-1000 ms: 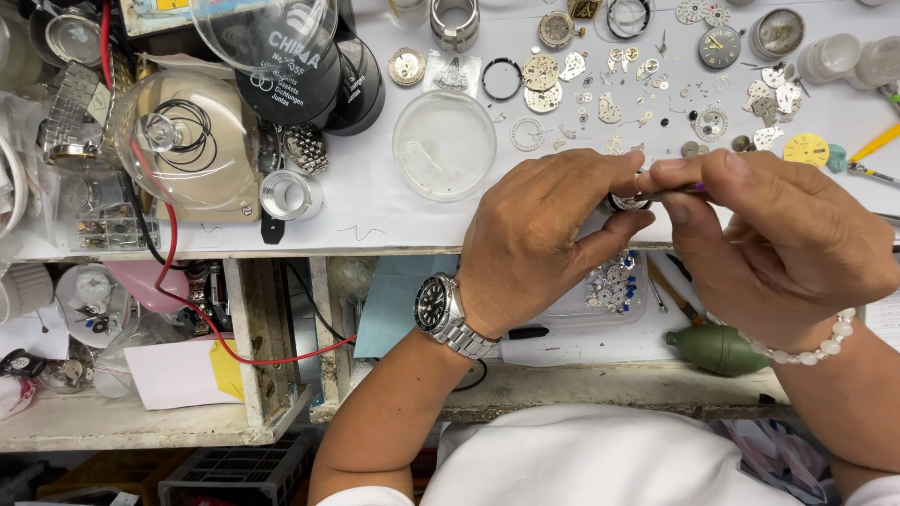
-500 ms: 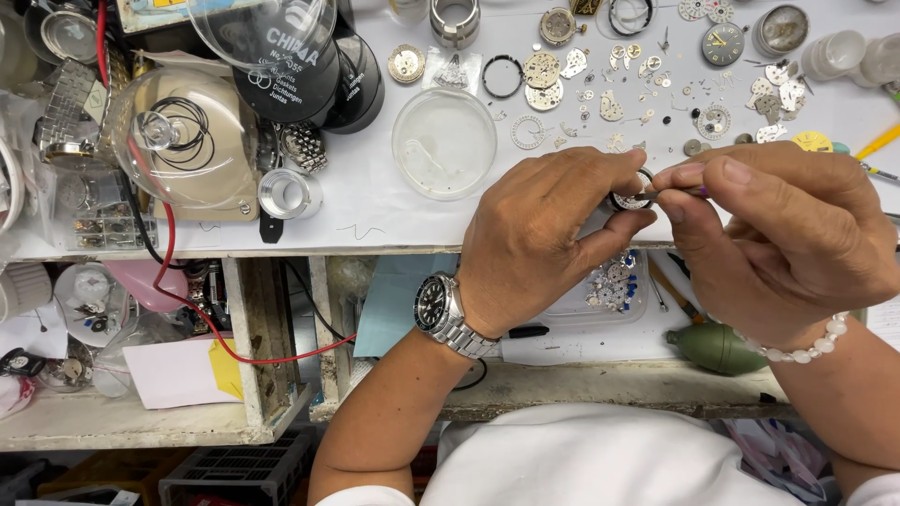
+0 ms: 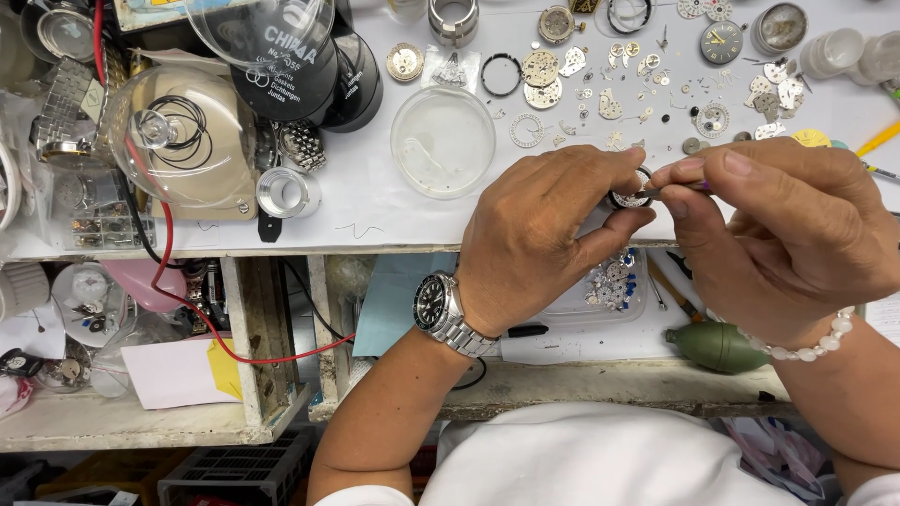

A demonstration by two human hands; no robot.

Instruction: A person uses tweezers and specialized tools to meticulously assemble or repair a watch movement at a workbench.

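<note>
My left hand (image 3: 544,234), with a steel wristwatch on its wrist, pinches a small round watch movement in a dark ring (image 3: 631,192) between thumb and fingers, just above the white bench top (image 3: 375,201). My right hand (image 3: 787,234), wearing a white bead bracelet, grips a thin purple-handled tool (image 3: 684,188) whose tip touches the movement from the right. Most of the movement is hidden behind my fingers.
A clear round dish (image 3: 442,141) sits left of my hands. Several loose watch parts, dials and gears (image 3: 600,84) are scattered at the back. A glass dome over a beige stand (image 3: 178,141) and a red wire (image 3: 169,244) are at left. A green rubber blower (image 3: 717,345) lies on the lower shelf.
Both hands stay pinched around the movement and tool; they have shifted only slightly, the tool tip staying at the ring.
</note>
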